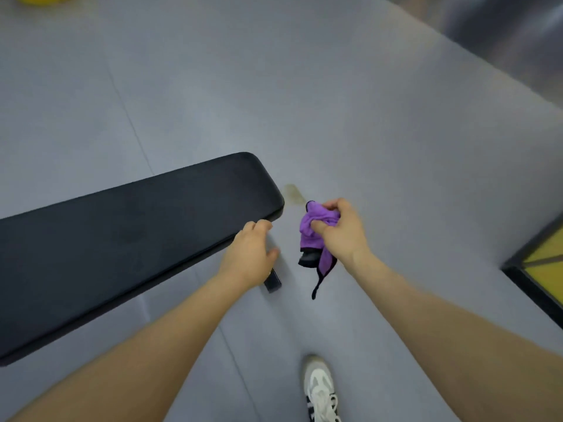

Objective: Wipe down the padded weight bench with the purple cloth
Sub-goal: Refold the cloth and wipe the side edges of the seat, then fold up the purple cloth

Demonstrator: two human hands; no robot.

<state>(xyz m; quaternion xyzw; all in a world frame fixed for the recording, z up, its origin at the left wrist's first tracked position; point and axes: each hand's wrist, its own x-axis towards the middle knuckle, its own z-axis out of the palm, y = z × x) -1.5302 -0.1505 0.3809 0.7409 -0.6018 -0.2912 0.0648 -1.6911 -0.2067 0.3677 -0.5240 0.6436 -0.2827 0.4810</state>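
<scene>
Right now the purple cloth [313, 231] isn't on the padded bench [122, 236] at all — it hangs bunched in the right hand [339, 231], fingers closed round it, just off the bench's end at about three o'clock, over the grey floor [335, 117]. The left hand [249, 254] rests loosely curled at the pad's near corner, holding nothing — steadying, I'd guess. The bunching looks like readying a wad to wipe with. A white shoe [320, 388] stands at six o'clock.
</scene>
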